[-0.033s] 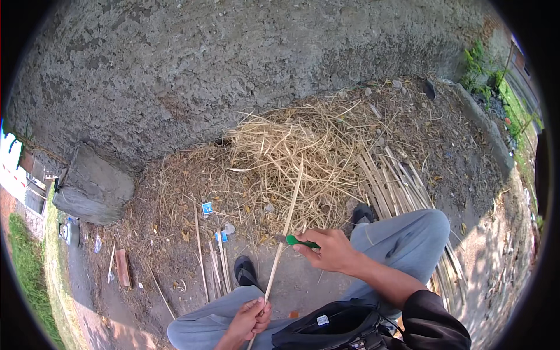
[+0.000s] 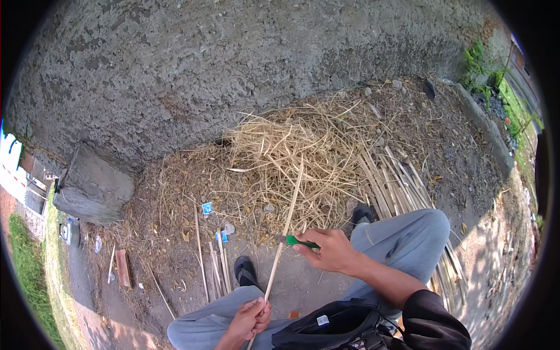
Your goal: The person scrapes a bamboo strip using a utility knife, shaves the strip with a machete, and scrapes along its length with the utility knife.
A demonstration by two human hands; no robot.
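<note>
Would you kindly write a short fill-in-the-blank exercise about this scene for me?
1. The right hand holds a tool handle coloured ____.
2. The left hand grips a long pale strip, ____ (higher or lower) in the picture than the right hand.
3. Beyond the heap of pale shavings rises a rough grey ____.

Missing words: green; lower; wall.

A long, thin, pale strip (image 2: 275, 265) is slanting from near left to far right, running almost straight. A green-handled knife (image 2: 296, 240) is being held crosswise around the strip's middle, its handle sitting right of it and its dark blade pointing left.
</note>
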